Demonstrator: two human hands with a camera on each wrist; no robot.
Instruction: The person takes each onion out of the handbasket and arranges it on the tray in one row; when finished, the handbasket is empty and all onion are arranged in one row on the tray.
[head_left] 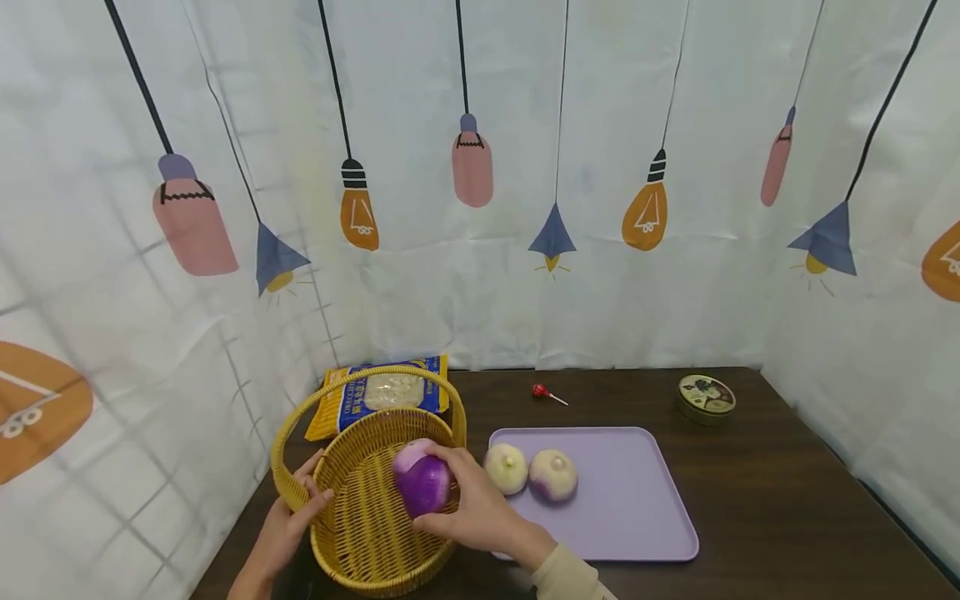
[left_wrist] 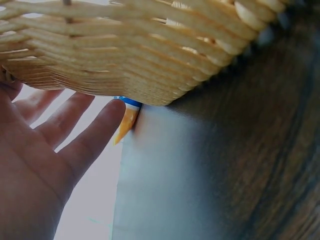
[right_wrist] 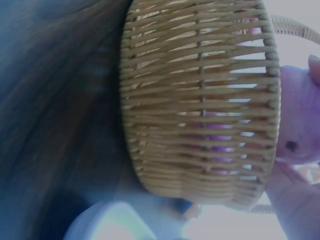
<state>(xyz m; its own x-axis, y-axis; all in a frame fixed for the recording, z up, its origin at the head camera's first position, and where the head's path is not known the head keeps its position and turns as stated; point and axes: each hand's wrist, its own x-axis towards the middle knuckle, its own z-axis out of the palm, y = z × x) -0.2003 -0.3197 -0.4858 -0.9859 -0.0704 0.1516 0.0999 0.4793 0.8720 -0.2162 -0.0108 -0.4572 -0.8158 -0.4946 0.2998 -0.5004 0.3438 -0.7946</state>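
A yellow wicker basket (head_left: pixel 367 533) with a tall hoop handle stands on the dark table in the head view. My left hand (head_left: pixel 283 525) grips its left side where the handle meets the rim; in the left wrist view the fingers (left_wrist: pixel 92 135) lie along the outside of the weave. Over the basket's mouth, my right hand (head_left: pixel 476 504) holds a purple turnip (head_left: pixel 423 487) between thumb and fingers. The right wrist view shows the turnip (right_wrist: pixel 299 115) at the rim, with a dark spot on its skin. Two whitish turnips (head_left: pixel 553 477) tinged purple sit on a lilac tray (head_left: pixel 630 517).
Behind the basket lies a yellow and blue food packet (head_left: pixel 390 390). A red lollipop (head_left: pixel 547 393) is at the table's back, with a round green tin (head_left: pixel 706 398) farther right. Printed white curtains (head_left: pixel 510 308) hang around the table (head_left: pixel 780 500).
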